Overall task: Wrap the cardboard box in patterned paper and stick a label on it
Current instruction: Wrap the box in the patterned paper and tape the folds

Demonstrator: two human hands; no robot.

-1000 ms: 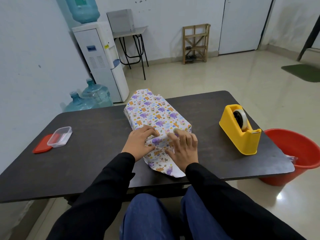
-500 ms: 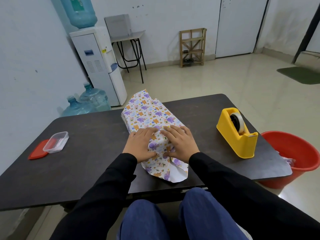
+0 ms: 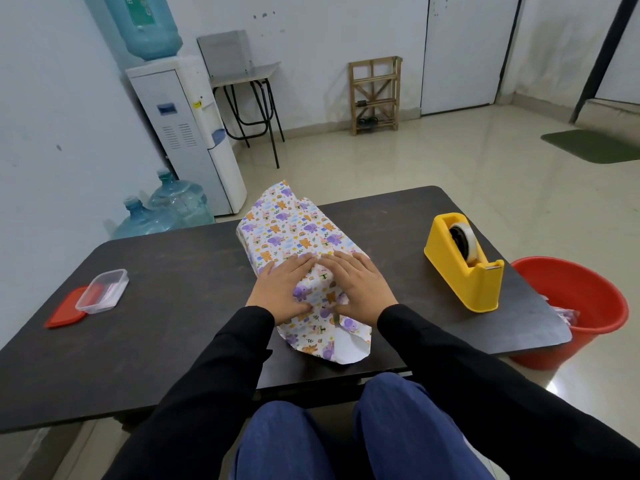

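The patterned paper [image 3: 294, 233] is seen as a smooth, faintly sheened sheet, plain white on its inner face, and the counter [image 3: 180, 278] as a dark, matt, slightly scuffed board. The tape dispenser [image 3: 457, 280] is moulded in glossy yellow plastic, the bucket [image 3: 581, 299] in smooth red plastic, the small container [image 3: 102, 291] in clear plastic and its lid [image 3: 64, 311] in red plastic. The floor [image 3: 415, 161] is finished in polished, reflective tile, and the rack [image 3: 375, 79] is made of bare wood.

One patterned paper-wrapped box [image 3: 294, 230]; two hands: left hand [image 3: 282, 291], right hand [image 3: 360, 289]; one yellow plastic tape dispenser [image 3: 464, 271]; one clear plastic container [image 3: 102, 291]; one flat red lid [image 3: 64, 310]; one round red bucket [image 3: 585, 306]; three translucent blue water jugs [image 3: 145, 26], [image 3: 180, 200], [image 3: 140, 221]; one dark rectangular table [image 3: 173, 265].
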